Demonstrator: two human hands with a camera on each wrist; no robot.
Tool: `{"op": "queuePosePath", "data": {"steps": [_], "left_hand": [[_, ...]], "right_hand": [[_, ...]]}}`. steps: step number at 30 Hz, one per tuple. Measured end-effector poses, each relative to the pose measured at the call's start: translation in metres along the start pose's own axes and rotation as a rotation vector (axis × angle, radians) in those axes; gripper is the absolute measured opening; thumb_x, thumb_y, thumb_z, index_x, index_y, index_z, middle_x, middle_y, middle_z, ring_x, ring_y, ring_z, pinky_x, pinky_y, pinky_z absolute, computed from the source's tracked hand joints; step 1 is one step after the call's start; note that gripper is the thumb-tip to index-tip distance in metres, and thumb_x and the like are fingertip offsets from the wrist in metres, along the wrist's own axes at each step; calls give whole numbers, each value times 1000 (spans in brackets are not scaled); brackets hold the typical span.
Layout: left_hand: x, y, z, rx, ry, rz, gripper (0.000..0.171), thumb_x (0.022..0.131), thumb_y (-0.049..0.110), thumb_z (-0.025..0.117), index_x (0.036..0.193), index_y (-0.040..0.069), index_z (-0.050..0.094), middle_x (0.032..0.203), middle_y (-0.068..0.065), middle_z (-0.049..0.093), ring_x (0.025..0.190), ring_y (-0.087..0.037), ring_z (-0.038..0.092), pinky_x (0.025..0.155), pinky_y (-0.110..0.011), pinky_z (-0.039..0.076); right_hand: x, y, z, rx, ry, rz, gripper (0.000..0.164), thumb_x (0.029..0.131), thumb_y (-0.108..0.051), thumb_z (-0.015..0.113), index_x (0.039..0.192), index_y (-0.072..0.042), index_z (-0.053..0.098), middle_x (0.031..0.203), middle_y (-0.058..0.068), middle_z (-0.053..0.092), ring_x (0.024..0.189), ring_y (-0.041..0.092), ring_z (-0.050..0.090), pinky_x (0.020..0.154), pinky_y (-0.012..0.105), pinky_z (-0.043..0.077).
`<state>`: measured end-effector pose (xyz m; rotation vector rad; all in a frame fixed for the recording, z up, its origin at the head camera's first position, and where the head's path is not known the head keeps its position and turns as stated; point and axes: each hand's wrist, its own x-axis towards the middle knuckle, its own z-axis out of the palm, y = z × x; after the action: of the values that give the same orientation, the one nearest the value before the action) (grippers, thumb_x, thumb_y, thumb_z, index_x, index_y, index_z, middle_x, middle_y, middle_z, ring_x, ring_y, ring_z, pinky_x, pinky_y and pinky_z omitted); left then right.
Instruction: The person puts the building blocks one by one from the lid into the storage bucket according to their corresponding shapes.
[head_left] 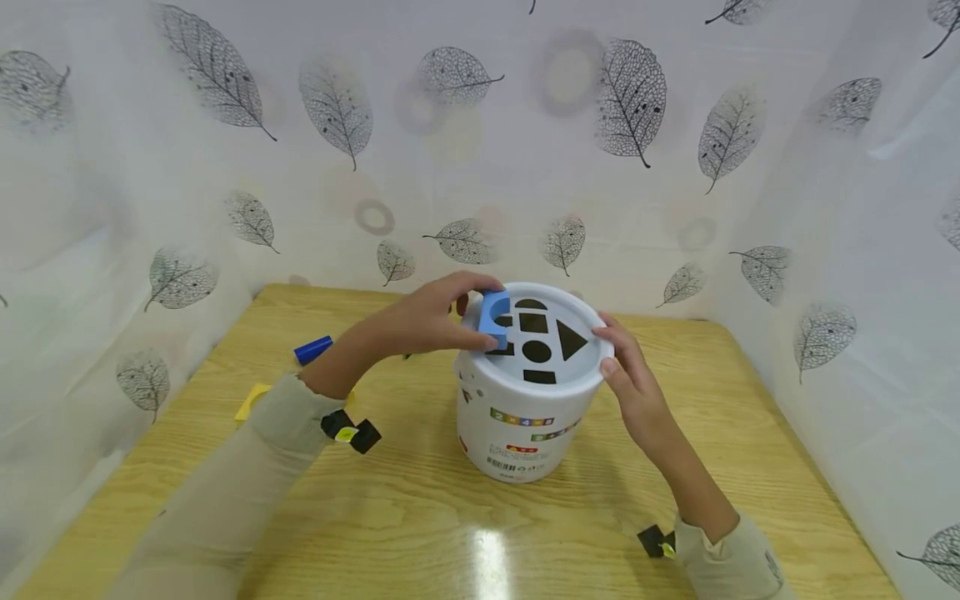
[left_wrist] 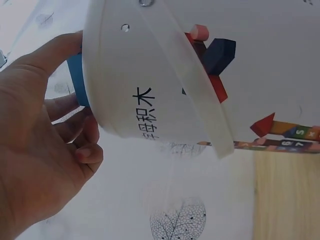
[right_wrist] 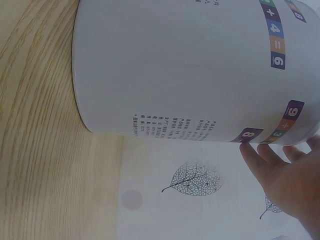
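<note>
A white round toy-block bucket stands upright on the table, its lid pierced with shaped holes: a triangle, a circle, rectangles and a half-round. My left hand pinches a light blue arch block between thumb and fingers, over the left side of the lid. In the left wrist view the blue block shows at the bucket's rim, and its far side is hidden. My right hand holds the bucket's right side near the rim. The right wrist view shows its fingers against the printed wall.
Behind my left forearm lie a dark blue block and a yellow block, partly covered by the sleeve. A white handle strap runs along the bucket's side. Leaf-patterned sheeting encloses the wooden table on three sides.
</note>
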<state>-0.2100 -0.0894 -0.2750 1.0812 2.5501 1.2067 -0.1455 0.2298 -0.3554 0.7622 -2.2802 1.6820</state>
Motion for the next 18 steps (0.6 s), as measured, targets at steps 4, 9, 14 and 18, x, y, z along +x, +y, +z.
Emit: {"op": "queuePosePath", "data": {"steps": [4, 9, 14, 18], "left_hand": [[5, 4, 2, 30, -43, -24, 69, 84, 40, 80, 143, 18, 51, 126, 1, 55, 111, -21, 51, 89, -39, 51], [8, 9, 2, 58, -79, -46, 70, 84, 40, 79, 144, 16, 51, 131, 0, 55, 117, -19, 53, 98, -40, 51], [11, 12, 3, 62, -87, -35, 68, 85, 37, 79, 142, 12, 52, 127, -2, 58, 114, -18, 57, 95, -37, 53], [12, 15, 4, 89, -85, -61, 69, 84, 38, 79, 142, 12, 52, 127, -1, 58, 114, -17, 56, 94, -35, 54]], "right_hand": [[0, 1, -1, -15, -9, 13, 40, 108, -12, 35, 148, -4, 37, 167, 8, 20, 152, 33, 21, 109, 13, 34], [1, 3, -1, -13, -3, 16, 41, 108, -14, 36, 148, -6, 38, 167, 7, 20, 152, 30, 22, 109, 15, 35], [1, 5, -1, -8, 10, 1, 41, 107, -12, 35, 148, -8, 40, 166, 1, 23, 150, 23, 28, 110, 16, 36], [1, 6, -1, -3, 10, -3, 41, 107, -11, 35, 148, -7, 40, 165, -1, 24, 149, 18, 30, 110, 16, 36]]}}
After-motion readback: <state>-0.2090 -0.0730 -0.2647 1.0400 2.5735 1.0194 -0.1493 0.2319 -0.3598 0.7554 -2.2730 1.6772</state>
